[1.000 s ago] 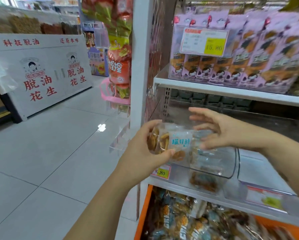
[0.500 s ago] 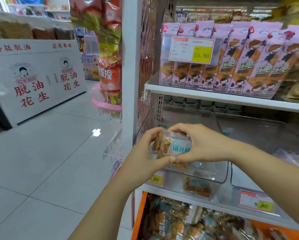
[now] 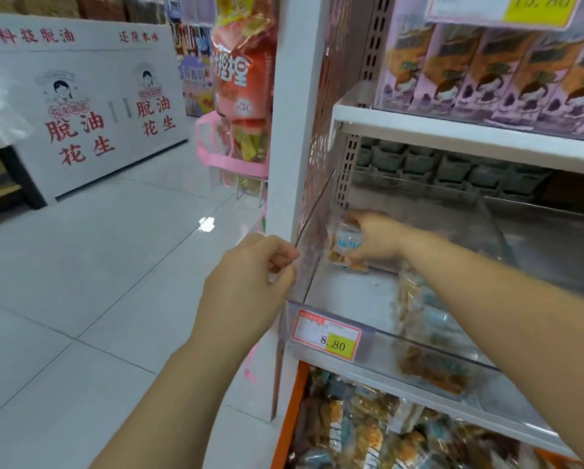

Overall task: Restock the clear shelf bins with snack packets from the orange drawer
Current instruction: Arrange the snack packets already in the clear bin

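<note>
Snack packet point(image 3: 348, 247) held in the back-left corner of the clear bin point(image 3: 312, 231).

The white post point(image 3: 284, 130) crowds the bin's left side, and my right forearm covers part of the other packets point(image 3: 429, 336) lying inside. The orange drawer point(image 3: 289, 418) sits below. My right hand point(image 3: 375, 238) is stretched in, fingers clamped over the packet's top. My left hand point(image 3: 250, 282) is curled at the wall's front edge; whether it pinches it, I cannot tell. The packet stands roughly on end, label facing me.

left hand point(image 3: 250, 282): raised, fingers curled | right hand point(image 3: 377, 240): arm stretched forward, pinching snack packet point(image 3: 346, 243)
</note>
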